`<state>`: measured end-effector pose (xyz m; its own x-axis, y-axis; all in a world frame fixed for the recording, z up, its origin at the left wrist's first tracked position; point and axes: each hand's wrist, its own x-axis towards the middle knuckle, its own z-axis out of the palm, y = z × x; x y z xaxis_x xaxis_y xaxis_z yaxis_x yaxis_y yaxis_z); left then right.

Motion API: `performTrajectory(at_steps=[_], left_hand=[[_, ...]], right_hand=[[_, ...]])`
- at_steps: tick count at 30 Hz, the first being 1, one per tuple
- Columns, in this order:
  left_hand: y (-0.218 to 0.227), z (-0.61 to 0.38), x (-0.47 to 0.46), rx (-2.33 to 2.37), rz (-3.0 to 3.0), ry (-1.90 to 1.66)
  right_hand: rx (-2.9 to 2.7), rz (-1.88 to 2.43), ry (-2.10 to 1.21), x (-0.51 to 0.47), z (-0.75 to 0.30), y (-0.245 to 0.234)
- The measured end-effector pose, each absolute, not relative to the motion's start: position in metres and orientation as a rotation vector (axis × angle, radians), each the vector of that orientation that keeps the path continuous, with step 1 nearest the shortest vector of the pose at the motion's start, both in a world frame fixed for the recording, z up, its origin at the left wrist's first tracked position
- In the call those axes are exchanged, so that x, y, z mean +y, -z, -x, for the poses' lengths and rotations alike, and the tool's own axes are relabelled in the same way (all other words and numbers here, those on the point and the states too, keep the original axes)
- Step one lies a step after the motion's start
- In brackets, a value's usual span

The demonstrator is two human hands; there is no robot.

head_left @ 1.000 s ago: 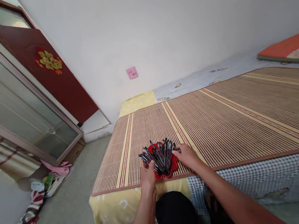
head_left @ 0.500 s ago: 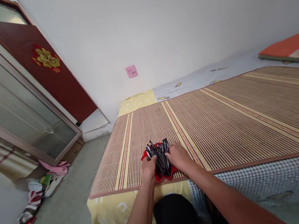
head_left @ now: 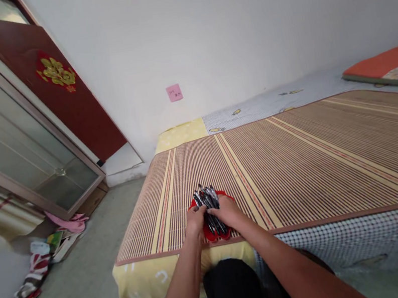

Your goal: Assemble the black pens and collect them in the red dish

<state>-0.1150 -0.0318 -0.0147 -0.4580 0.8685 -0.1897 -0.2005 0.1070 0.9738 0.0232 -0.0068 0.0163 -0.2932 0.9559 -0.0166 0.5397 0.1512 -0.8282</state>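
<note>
A bundle of several black pens lies over a red scalloped tray or cloth near the front edge of the bed. My left hand closes on the bundle from the left, its thumb pressed against the pens. From the other side my right hand wraps round the pens, with its thumb across their front. Most pens point away from me, their tips spread a little. The fingers behind the bundle are hidden.
A striped bamboo mat covers the bed, over a yellow and checked sheet. An orange folded quilt lies at far right. A pink note is on the wall. Clutter lines the floor at left.
My right hand has moved left and squeezed the pens into a tighter bundle. More of the red rim shows at the right. The view has shifted slightly.
</note>
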Motion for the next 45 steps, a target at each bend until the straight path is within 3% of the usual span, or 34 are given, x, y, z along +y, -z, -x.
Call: performTrajectory(at_steps=[13, 32, 45], left_hand=[[0.007, 0.110, -0.024, 1.327, -0.507, -1.453], [-0.024, 0.080, -0.060, 1.218, -1.056, -1.691], [-0.012, 0.075, -0.071, 1.306, -1.133, -1.739]], right_hand=[[-1.627, 1.276, -1.411, 0.013, -0.019, -0.002], [-1.516, 0.855, -1.149, -0.020, -0.029, -0.026], [-1.503, 0.819, -1.175, -0.021, -0.031, -0.011]])
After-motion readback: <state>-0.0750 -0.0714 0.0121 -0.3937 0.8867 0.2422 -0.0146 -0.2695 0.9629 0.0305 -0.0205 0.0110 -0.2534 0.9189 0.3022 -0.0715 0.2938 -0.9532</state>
